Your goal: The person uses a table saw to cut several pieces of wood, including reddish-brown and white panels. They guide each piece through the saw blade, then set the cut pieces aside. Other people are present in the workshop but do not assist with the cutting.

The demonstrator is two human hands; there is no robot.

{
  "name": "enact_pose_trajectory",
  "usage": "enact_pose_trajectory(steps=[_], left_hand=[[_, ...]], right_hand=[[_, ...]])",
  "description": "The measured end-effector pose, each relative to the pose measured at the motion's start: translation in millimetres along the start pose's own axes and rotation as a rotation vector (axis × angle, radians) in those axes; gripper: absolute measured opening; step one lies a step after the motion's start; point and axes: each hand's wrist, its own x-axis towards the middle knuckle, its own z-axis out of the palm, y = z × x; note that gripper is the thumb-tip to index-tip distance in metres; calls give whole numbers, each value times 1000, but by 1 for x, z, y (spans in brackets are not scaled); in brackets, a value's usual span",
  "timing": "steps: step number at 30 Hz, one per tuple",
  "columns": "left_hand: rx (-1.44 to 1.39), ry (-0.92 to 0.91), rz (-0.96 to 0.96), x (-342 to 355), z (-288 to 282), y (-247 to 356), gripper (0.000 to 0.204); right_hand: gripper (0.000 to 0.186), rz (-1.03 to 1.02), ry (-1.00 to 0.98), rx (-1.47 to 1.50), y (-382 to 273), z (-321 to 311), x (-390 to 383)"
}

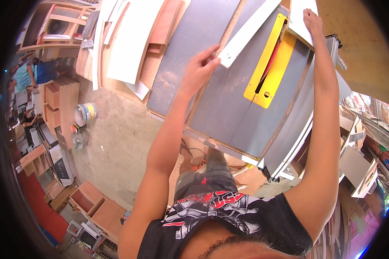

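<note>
A table saw with a grey top [220,99] stands in front of me. Its yellow insert [278,69] has a long slot with a red edge showing in it. My left hand [199,71] pinches the near end of a long white strip [250,32], which lies left of the insert and runs away from me. The far end of the strip is cut off by the picture's edge. My right hand [314,21], fingers curled, grips a white panel [300,23] beyond the insert on the right. Its fingertips are partly hidden.
Long white and brown boards [132,41] lie left of the saw. A bucket [85,113] stands on the concrete floor [116,151], near wooden drawer boxes [88,198]. Offcuts and boards [356,166] are piled on the right. Other people [30,73] are at the far left.
</note>
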Motion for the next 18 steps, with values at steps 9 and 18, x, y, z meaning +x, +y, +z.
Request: enact_pose_trajectory(steps=[9, 18], left_hand=[[437, 659, 199, -153, -22, -51, 31], [-992, 633, -700, -263, -3, -273, 38]], right_hand=[[65, -75, -351, -48, -25, -31, -13], [70, -38, -375, 146, -26, -76, -72]])
